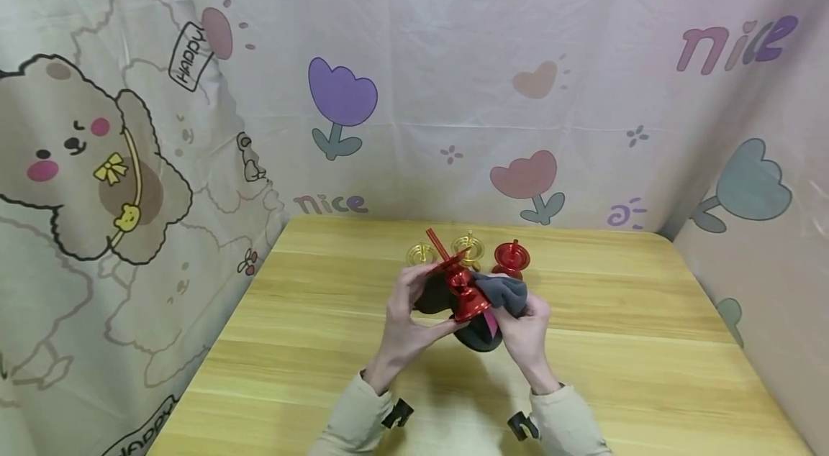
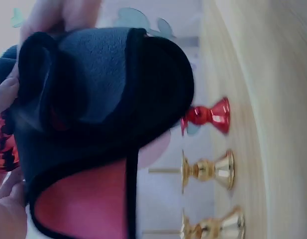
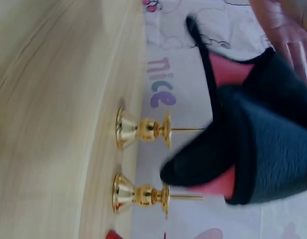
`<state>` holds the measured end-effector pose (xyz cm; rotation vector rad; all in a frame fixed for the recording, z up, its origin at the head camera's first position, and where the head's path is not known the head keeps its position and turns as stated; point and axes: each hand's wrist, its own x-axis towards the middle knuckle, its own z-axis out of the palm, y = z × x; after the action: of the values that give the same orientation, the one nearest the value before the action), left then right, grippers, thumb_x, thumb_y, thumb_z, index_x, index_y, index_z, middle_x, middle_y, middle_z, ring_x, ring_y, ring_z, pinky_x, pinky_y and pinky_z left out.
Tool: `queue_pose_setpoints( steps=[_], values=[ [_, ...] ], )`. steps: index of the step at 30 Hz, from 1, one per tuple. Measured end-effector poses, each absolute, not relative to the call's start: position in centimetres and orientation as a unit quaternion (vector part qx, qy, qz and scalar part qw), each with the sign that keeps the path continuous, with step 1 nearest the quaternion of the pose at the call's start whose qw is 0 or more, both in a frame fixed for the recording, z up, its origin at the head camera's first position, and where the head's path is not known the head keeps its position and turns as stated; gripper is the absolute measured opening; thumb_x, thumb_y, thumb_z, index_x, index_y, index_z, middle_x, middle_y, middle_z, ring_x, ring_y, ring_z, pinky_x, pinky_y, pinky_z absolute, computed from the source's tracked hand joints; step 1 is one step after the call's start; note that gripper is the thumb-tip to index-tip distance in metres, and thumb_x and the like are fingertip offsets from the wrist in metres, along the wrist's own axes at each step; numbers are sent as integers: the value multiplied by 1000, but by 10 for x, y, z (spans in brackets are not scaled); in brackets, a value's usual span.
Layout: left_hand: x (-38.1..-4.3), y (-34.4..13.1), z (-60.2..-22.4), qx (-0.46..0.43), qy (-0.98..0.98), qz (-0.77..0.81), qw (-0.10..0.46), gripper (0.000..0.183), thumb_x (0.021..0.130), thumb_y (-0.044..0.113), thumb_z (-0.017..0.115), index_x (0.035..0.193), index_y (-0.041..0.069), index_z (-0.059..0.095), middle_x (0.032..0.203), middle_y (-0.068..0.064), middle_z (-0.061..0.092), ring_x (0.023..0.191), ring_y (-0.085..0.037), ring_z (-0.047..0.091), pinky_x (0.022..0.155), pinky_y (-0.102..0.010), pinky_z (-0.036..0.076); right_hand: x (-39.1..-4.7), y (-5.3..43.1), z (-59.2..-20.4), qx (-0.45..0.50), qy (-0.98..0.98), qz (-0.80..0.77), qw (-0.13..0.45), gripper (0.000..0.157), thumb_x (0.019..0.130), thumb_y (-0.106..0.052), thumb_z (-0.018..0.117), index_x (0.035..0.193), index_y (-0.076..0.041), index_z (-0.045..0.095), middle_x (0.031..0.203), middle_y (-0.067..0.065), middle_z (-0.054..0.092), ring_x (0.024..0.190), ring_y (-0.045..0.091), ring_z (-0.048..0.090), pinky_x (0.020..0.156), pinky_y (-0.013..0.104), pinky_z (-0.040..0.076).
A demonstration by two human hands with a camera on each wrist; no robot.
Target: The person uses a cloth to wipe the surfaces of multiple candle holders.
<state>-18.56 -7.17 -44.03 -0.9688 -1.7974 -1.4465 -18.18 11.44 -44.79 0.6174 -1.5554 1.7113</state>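
Note:
My left hand [image 1: 408, 316] grips a shiny red candlestick [image 1: 461, 285], tilted with its spike pointing up and to the left. A dark grey cloth [image 1: 505, 292] with black edging and a pink underside is bunched in my right hand [image 1: 527, 323], which pinches it against the candlestick's right side. Part of the cloth hangs behind and below the base. In the left wrist view the cloth [image 2: 93, 79] hides most of the held candlestick [image 2: 4, 144]. The right wrist view has the cloth [image 3: 272, 149] spread across its right half.
Behind my hands, two gold candlesticks [image 1: 422, 253] and another red candlestick [image 1: 512, 256] stand upright in a row on the wooden table [image 1: 311, 341]. A printed curtain [image 1: 414, 82] hangs beyond the table's back edge. Black clips [image 1: 398, 413] sit by both sleeves.

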Motion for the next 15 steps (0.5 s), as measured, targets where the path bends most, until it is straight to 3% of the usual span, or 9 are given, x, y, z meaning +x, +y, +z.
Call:
queue_pose_setpoints(
  steps=[5,8,11,15],
  values=[
    [-184,-79,-432,-355,-765,-445,302,103,60,14,98,145,-4,42,139,-18,52,126,-28,57,112,-39,49,-189,116,-452,305,-600,594,441,38,66,28,63,97,9,74,99,12,78,100,9,73,89,17,57],
    [-182,-84,-427,-359,-774,-421,307,98,60,15,97,142,-3,47,137,-18,54,126,-31,57,115,-38,47,-192,117,-452,340,-597,571,450,39,65,27,61,98,11,73,97,22,75,102,13,73,91,19,57],
    [-182,-86,-428,-369,-754,-439,321,93,58,10,97,137,-5,50,134,-21,55,124,-31,58,114,-34,47,-191,118,-449,352,-604,569,432,41,65,26,61,101,9,73,101,20,76,104,12,72,92,19,56],
    [-185,-84,-433,-405,-684,-512,326,88,57,-5,93,133,-12,50,130,-29,51,130,-26,56,114,-32,47,-185,117,-446,320,-606,623,377,46,66,30,61,103,6,74,108,1,78,103,6,72,91,17,55]
  ],
)
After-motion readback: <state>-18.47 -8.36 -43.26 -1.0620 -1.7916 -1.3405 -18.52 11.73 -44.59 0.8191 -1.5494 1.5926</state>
